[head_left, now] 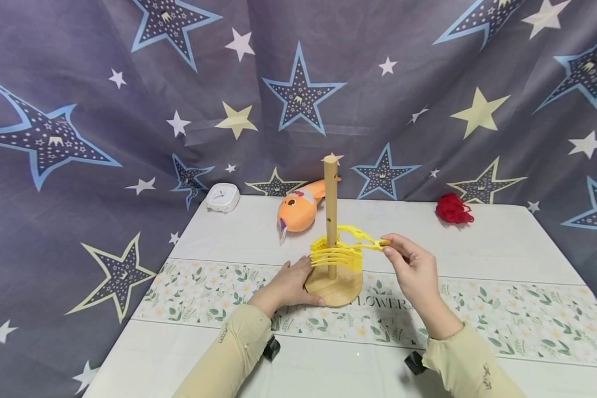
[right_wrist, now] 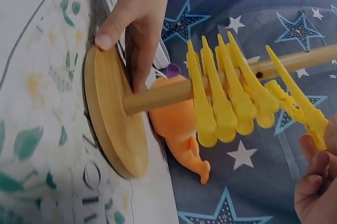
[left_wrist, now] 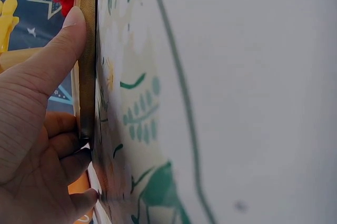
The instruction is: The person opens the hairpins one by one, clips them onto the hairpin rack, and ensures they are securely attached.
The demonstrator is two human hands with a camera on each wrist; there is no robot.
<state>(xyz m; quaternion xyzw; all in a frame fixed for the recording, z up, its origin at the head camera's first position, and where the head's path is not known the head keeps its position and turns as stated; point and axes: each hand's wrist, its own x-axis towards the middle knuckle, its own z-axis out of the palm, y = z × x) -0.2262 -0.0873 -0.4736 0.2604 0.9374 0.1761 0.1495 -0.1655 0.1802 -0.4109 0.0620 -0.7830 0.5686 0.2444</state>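
A wooden stand, with a round base (head_left: 335,290) and an upright post (head_left: 331,193), stands on the table. My left hand (head_left: 291,284) holds the base at its left edge; in the left wrist view the thumb (left_wrist: 66,45) lies over the rim, other fingers bent beside it. Several yellow, pointed plastic pieces (right_wrist: 226,108) sit side by side around the post, like a ring of ribs. On the post's right, my right hand (head_left: 418,271) pinches the end of a yellow strip (head_left: 355,235) that stretches toward the post. How the strip is joined to the others is unclear.
Behind the post lies an orange plush toy (head_left: 298,213). A white clock (head_left: 223,197) is at the back left, and a red yarn bundle (head_left: 454,209) at the back right. A star-patterned curtain (head_left: 298,127) hangs behind the table; a floral band (head_left: 204,293) crosses it.
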